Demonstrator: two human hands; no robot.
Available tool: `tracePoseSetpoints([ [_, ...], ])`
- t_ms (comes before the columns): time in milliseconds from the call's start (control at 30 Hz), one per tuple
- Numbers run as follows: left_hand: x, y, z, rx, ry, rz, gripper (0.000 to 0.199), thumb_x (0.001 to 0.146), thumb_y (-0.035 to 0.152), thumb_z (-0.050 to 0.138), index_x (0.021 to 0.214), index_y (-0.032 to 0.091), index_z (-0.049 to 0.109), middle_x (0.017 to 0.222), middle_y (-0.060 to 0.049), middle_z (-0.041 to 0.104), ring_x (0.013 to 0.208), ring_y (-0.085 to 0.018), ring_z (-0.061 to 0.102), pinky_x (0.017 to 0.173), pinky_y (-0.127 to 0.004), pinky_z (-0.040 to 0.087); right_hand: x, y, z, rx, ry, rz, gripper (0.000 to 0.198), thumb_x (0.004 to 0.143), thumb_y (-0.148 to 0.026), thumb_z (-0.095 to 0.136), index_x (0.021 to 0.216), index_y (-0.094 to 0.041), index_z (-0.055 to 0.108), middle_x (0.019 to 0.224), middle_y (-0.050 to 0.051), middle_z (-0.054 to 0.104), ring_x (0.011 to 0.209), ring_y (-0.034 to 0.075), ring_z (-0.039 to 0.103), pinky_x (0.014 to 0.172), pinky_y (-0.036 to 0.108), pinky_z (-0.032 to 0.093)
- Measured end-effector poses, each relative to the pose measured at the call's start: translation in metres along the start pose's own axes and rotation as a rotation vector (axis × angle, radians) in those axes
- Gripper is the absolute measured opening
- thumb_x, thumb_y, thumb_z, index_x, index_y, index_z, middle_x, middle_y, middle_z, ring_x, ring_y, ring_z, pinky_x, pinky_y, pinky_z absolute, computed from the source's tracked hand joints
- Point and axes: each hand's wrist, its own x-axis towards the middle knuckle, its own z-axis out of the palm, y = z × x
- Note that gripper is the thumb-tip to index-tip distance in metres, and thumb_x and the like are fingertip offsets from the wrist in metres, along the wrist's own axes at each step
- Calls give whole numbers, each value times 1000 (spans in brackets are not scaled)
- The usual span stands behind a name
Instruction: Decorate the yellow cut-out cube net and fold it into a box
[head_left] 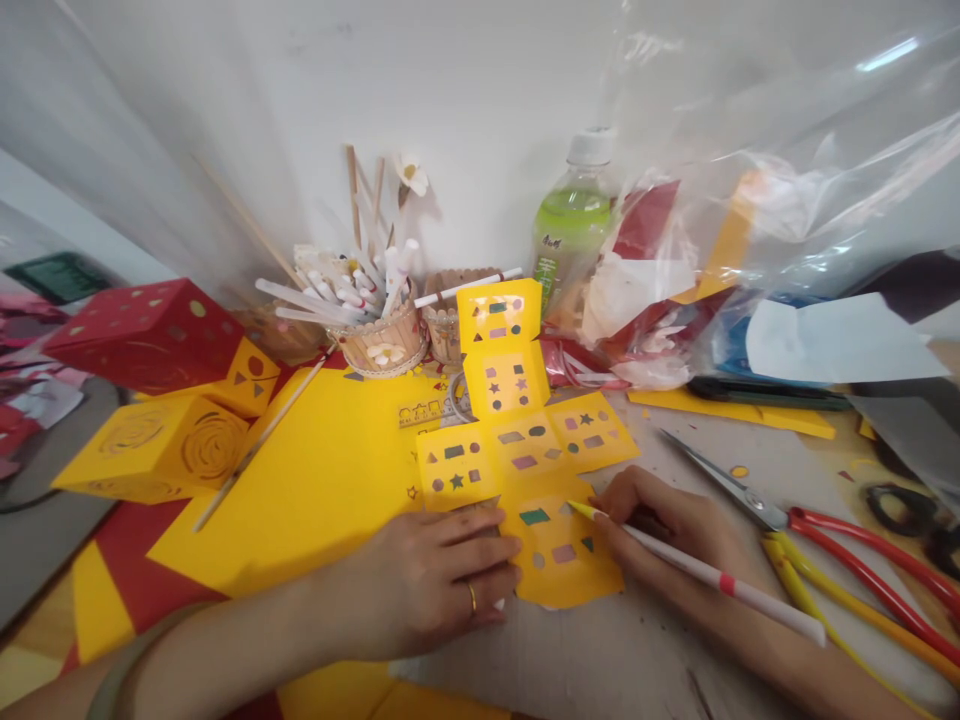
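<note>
A yellow paper box net (517, 545) with cut-out shapes lies unfolded in front of me, its far flaps tilted up. The holes are stars, circles, triangles and four-sided shapes, through which other colours show. My left hand (442, 575), with a ring on one finger, rests flat with its fingertips on the left edge of the nearest panel. In the fingers of my right hand (660, 520) is a slim white pen (697, 568) with a red band and a yellow tip. That tip is at a hole near the top of the same panel.
Red-handled scissors (772, 510) lie open-bladed at right, beside a yellow handle (810, 590). Yellow sheets (300, 470) spread at left near a red paper box (150, 335) and a yellow one (150, 450). Behind stand a pen basket (382, 345) and a green drink bottle (571, 225).
</note>
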Motion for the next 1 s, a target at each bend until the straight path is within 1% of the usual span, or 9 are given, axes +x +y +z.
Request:
tracePoseSetpoints([
  [133, 0, 0, 0, 2, 4, 4, 17, 85, 26, 54, 94, 16, 63, 103, 0, 67, 100, -17, 60, 90, -27, 48, 0, 1, 0, -3, -31, -18, 21, 86, -28, 45, 67, -22, 39, 63, -2, 45, 56, 13, 40, 48, 25, 34],
  [233, 0, 0, 1, -1, -3, 6, 17, 86, 26, 54, 95, 16, 63, 103, -1, 67, 102, -16, 59, 92, -27, 47, -1, 1, 0, -6, -7, -11, 20, 86, -30, 44, 68, -22, 40, 65, -1, 46, 58, 13, 41, 49, 26, 34],
  [533, 0, 0, 0, -2, 5, 1, 17, 86, 27, 54, 95, 16, 63, 104, 0, 67, 101, -17, 59, 90, -27, 48, 1, -1, -1, 6, -33, -1, 23, 86, -30, 43, 65, -21, 39, 63, -1, 45, 57, 13, 41, 49, 25, 33],
  [667, 0, 0, -1, -7, -5, 4, 17, 86, 26, 54, 96, 15, 63, 104, -1, 67, 102, -17, 59, 91, -27, 48, 0, -2, -2, -7, -19, 5, 22, 86, -30, 44, 66, -21, 40, 63, -2, 46, 56, 13, 40, 48, 24, 33],
  [1000, 3, 0, -2, -12, 11, 4, 17, 86, 25, 53, 94, 15, 63, 102, 0, 68, 100, -17, 60, 90, -27, 48, 0, -4, -2, -7, -34, 0, 23, 86, -30, 43, 65, -21, 39, 64, -1, 48, 58, 13, 43, 50, 25, 33],
])
